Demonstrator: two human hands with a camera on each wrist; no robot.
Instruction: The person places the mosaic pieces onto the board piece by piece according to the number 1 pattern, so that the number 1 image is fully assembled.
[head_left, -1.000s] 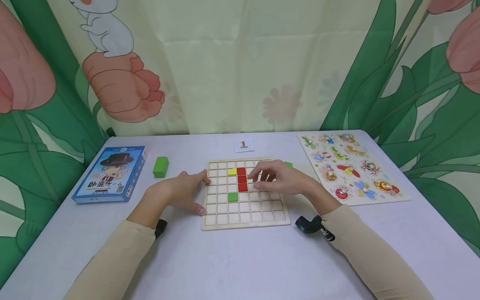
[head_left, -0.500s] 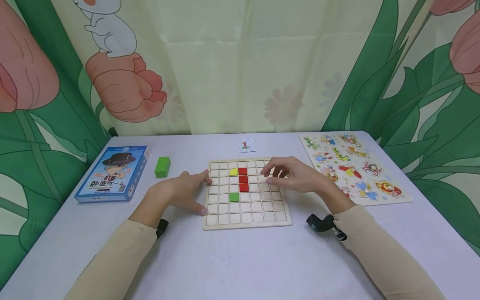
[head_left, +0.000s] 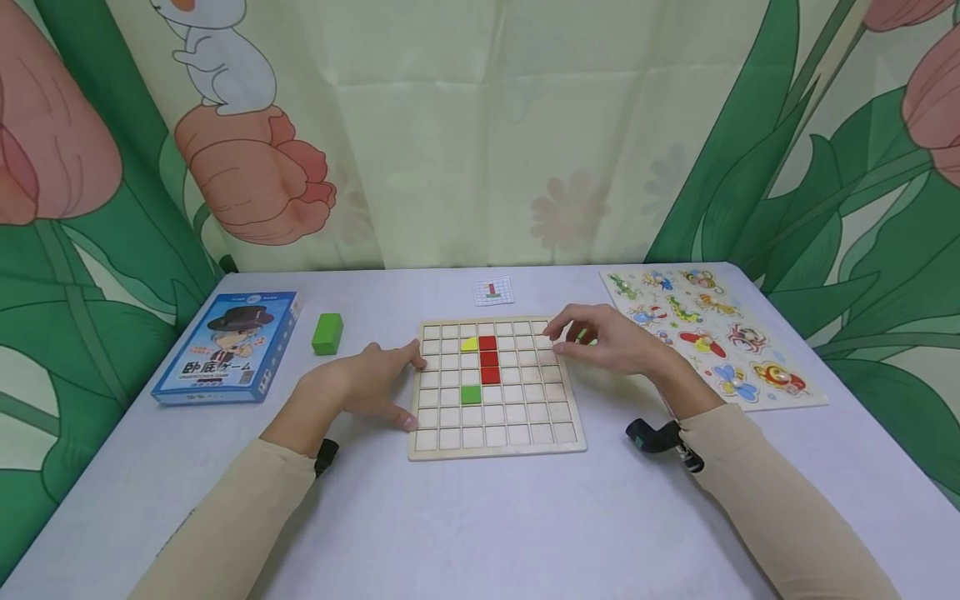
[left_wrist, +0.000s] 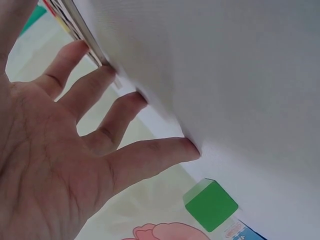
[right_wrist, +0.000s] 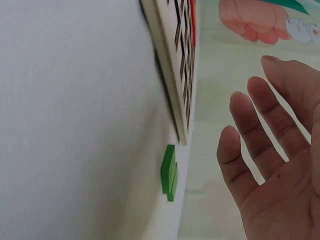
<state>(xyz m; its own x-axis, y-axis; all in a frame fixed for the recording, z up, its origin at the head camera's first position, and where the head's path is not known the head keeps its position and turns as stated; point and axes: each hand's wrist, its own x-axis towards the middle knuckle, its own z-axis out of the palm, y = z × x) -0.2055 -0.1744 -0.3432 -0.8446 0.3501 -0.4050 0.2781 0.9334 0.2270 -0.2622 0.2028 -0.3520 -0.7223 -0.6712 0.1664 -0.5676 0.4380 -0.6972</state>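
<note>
A wooden grid board [head_left: 496, 450] lies on the table, with red pieces [head_left: 489, 358], a yellow piece [head_left: 468, 344] and a green square [head_left: 470, 395] in its cells. My left hand [head_left: 367, 383] is spread at the board's left edge, thumb and a finger touching that edge; in the left wrist view its fingertips [left_wrist: 192, 149] meet the white surface. Above the board's far right corner hovers my right hand [head_left: 611, 337], fingers loosely bent and holding nothing. Flat green pieces [right_wrist: 169, 172] lie just past the board in the right wrist view; my right hand mostly hides them in the head view.
A green block [head_left: 327, 334] stands left of the board, beside a blue game box [head_left: 228, 346]. Behind the board lies a small pattern card [head_left: 492, 292]. A sheet of animal pictures [head_left: 705, 329] covers the right side. A printed curtain [head_left: 480, 167] hangs behind.
My right hand has moved right, from over the red pieces to the board's right edge, uncovering the cells beneath. My left hand has stayed at the left edge.
</note>
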